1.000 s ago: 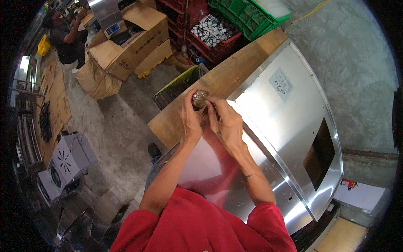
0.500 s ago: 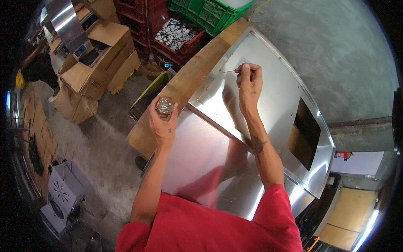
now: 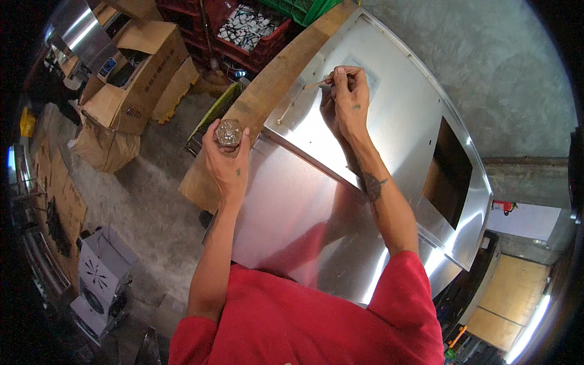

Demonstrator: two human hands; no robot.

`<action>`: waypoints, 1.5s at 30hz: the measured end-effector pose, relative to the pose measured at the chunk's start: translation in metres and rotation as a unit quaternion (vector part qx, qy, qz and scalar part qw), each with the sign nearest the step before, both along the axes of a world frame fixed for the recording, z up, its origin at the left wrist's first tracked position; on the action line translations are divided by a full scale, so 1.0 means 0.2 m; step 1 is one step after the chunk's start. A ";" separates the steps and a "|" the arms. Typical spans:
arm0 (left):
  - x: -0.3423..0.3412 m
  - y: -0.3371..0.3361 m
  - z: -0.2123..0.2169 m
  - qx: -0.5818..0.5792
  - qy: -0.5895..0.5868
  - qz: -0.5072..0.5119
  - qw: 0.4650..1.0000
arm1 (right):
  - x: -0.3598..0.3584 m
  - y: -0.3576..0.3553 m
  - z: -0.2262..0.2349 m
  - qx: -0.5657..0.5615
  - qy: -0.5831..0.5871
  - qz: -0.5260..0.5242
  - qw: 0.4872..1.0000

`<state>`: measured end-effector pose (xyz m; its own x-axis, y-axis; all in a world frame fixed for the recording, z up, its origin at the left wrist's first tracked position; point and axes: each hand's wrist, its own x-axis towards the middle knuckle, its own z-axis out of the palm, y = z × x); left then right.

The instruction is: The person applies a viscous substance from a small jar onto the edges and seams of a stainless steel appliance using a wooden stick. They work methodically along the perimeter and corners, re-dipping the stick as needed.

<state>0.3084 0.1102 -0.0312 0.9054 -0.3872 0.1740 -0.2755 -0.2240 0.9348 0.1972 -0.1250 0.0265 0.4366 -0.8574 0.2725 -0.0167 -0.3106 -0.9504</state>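
My left hand (image 3: 226,170) is wrapped round a small clear jar (image 3: 229,132) with a glinting, brownish look; what is inside I cannot make out. It is held above the wooden plank's edge. Over the shiny sheet-metal panel (image 3: 395,103), my right hand (image 3: 351,103) pinches a thin brown stick (image 3: 314,84). Its tip points left, close to the panel's raised far-left edge; whether it touches I cannot tell. A faint rectangular mark lies on the metal beside that hand. Nearer me a second smooth metal sheet (image 3: 274,207) reflects my red shirt.
A wooden plank (image 3: 261,91) runs along the panel's left side. The panel has a rectangular cutout (image 3: 449,173) at right. Red crates (image 3: 267,52), one full of small white parts, stand beyond. Cardboard boxes (image 3: 137,91) and a grey metal unit (image 3: 103,267) are on the floor at left.
My right hand has moved farther out and slightly left, bringing the stick toward the panel's edge. My left hand with the jar has shifted slightly up and left in view. The view itself has shifted a little.
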 end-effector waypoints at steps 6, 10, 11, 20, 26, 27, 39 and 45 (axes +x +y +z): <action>0.00 -0.01 0.00 0.009 -0.010 -0.006 1.000 | -0.01 0.00 0.00 -0.024 0.018 -0.006 1.000; 0.01 -0.01 -0.03 -0.004 -0.033 -0.010 0.999 | -0.01 0.00 0.01 -0.023 0.035 -0.004 0.999; 0.01 -0.01 -0.02 0.000 -0.030 -0.011 0.999 | -0.01 0.00 0.01 -0.021 0.033 -0.004 0.999; 0.01 -0.01 -0.01 0.001 0.012 -0.025 1.000 | -0.01 0.01 0.02 -0.036 0.063 -0.014 0.997; 0.01 0.00 -0.01 0.006 0.006 -0.026 1.000 | -0.01 0.00 0.02 -0.040 0.072 -0.013 0.997; 0.00 0.00 0.00 0.005 0.002 -0.028 1.000 | -0.01 -0.02 -0.01 -0.043 0.054 -0.009 0.998; 0.00 -0.01 -0.01 -0.004 -0.006 -0.009 1.000 | -0.01 -0.01 -0.01 -0.045 0.050 -0.016 0.998; 0.01 -0.01 -0.02 -0.005 -0.012 -0.004 1.000 | -0.01 0.00 0.01 -0.029 0.056 -0.005 0.998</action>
<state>0.3094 0.1079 -0.0344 0.8980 -0.3923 0.1993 -0.2993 -0.2124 0.9302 0.1944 -0.1256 0.0275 0.4596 -0.8457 0.2713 -0.1254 -0.3642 -0.9228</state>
